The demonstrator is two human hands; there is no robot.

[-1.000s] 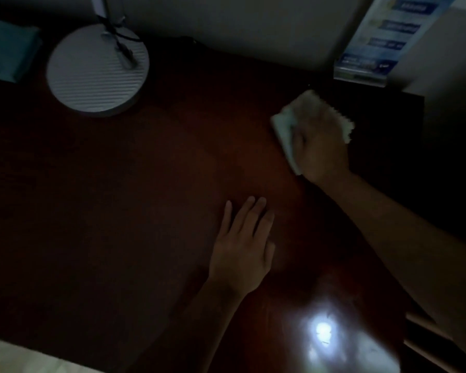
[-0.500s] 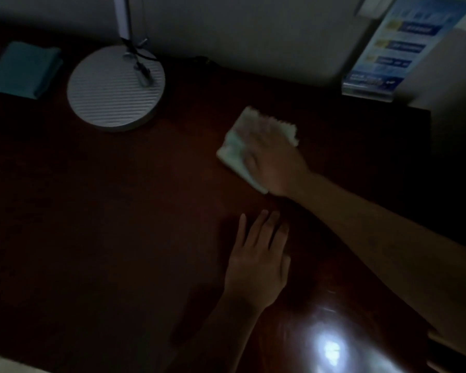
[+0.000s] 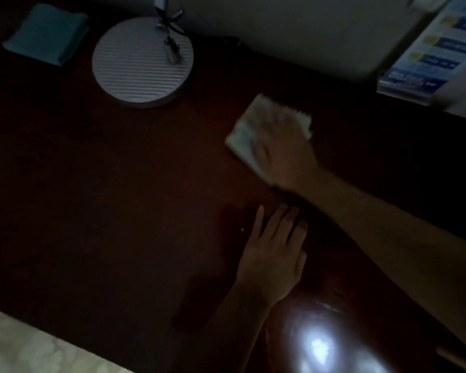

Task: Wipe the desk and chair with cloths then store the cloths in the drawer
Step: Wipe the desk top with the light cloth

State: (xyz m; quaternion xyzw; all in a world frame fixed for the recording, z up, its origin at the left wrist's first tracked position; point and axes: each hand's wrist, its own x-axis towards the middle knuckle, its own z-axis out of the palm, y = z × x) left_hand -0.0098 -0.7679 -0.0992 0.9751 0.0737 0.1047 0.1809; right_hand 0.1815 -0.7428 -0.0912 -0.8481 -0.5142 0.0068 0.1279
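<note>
Head view: one pale folded cloth (image 3: 246, 135), zigzag-edged, blurred, pressed flat on dark counter (image 3: 105, 197) under right hand (image 3: 283, 154), fingers spread. Left hand (image 3: 273, 254) flat, holding nothing. One teal folded cloth (image 3: 47, 33) far left, beside one lamp base (image 3: 135, 68).

A pale, folded white cloth (image 3: 246, 130) with a zigzag-cut edge is laid flat on the dark reddish-brown polished wooden desk (image 3: 105, 211), toward its back right. A folded teal cloth (image 3: 47, 33) is seen at the desk's back left corner.
</note>
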